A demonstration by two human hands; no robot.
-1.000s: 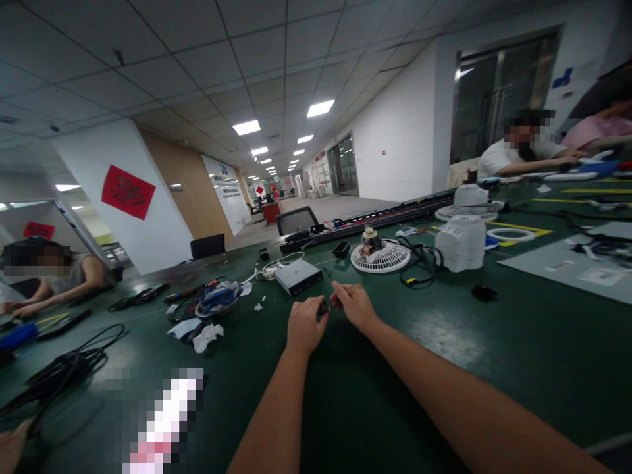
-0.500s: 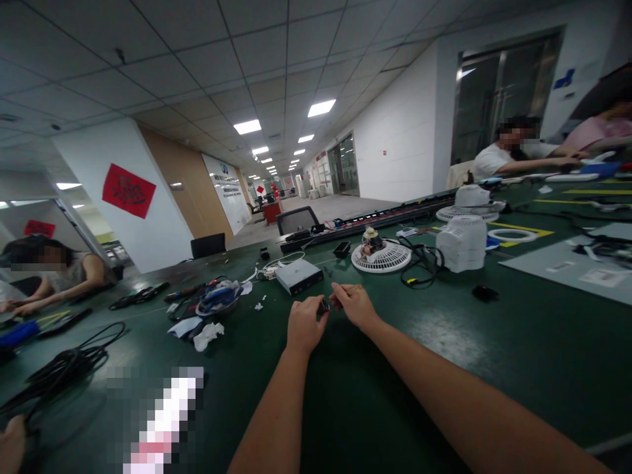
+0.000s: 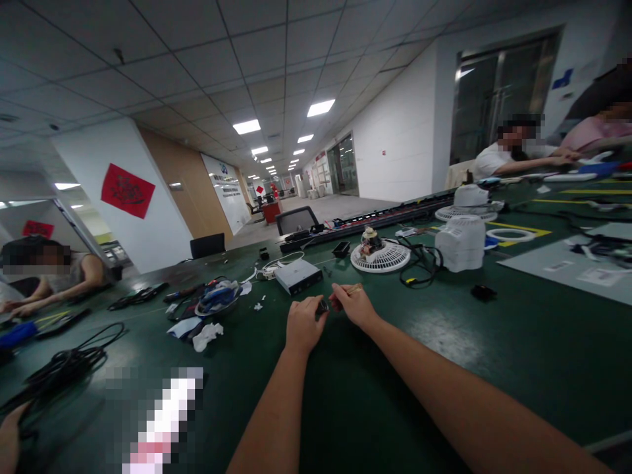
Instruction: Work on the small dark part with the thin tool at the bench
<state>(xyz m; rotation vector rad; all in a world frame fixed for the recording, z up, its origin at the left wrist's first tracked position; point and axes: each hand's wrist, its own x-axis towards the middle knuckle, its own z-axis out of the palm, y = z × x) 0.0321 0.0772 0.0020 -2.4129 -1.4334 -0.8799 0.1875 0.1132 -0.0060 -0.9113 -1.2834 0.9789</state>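
Observation:
Over the green table (image 3: 375, 395), my left hand (image 3: 303, 322) is closed on a small dark round part (image 3: 322, 307), its kind too small to make out. Close by on the right, my right hand (image 3: 353, 304) is pinched, fingertips almost touching that part; a thin pale yellowish piece shows along its top, and what the fingertips grip is hidden. Just beyond my hands lies a white and grey box (image 3: 299, 276). A white fan grille with a motor on it (image 3: 380, 254) rests farther to the right.
A black cable coil (image 3: 64, 365) and a bowl with blue cloth (image 3: 217, 297) lie left. White housing (image 3: 461, 243), a black piece (image 3: 483, 292) and a grey sheet (image 3: 582, 260) lie right. Other people sit at both sides; someone's hand (image 3: 10, 438) is at lower left.
My hands stay almost in the same place, with only slight finger motion. The other person's hand at lower left has shifted a little beside the cables.

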